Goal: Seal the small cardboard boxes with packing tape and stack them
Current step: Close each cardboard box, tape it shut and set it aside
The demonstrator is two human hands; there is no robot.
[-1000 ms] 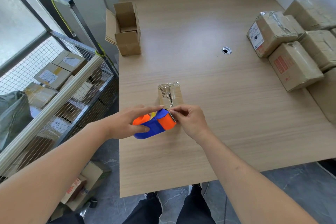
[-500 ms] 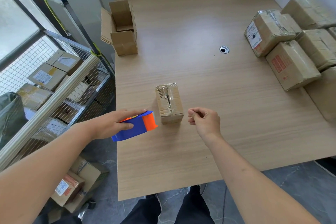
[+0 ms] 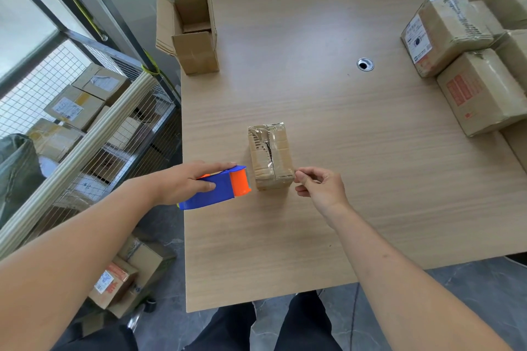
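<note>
Where the wooden desk [image 3: 356, 179] runs toward its near edge, a small cardboard box [image 3: 271, 155] sits upright, its top wrapped in clear, wrinkled tape with a dark tear along the middle seam. The right hand [image 3: 319, 188] is beside the box's near right corner, thumb and forefinger pinched together; it seems to hold a strip of clear tape reaching to the box, but the film is too faint to be sure. The left hand [image 3: 185, 182] grips a blue and orange tape dispenser [image 3: 219, 188] just left of the box, fingers laid along its top and thumb on its side; the roll inside is hidden by the orange housing, and the handle's end is covered by the palm.

Toward the far left corner of the desk stands an open empty carton [image 3: 194, 34] with flaps up, flattened cardboard leaning against its left side. On the right, a group of sealed parcels [image 3: 456, 45] is stacked close together, several cut off by the picture's edge; their labels are too small to read. A round cable hole [image 3: 365, 64] lies between those parcels and the desk's middle.

Left of the desk, a wire-mesh cart [image 3: 94, 122] holds more labelled boxes, partly veiled by the mesh. More boxes [image 3: 125, 273] lie on the floor below, half hidden by the left forearm.
</note>
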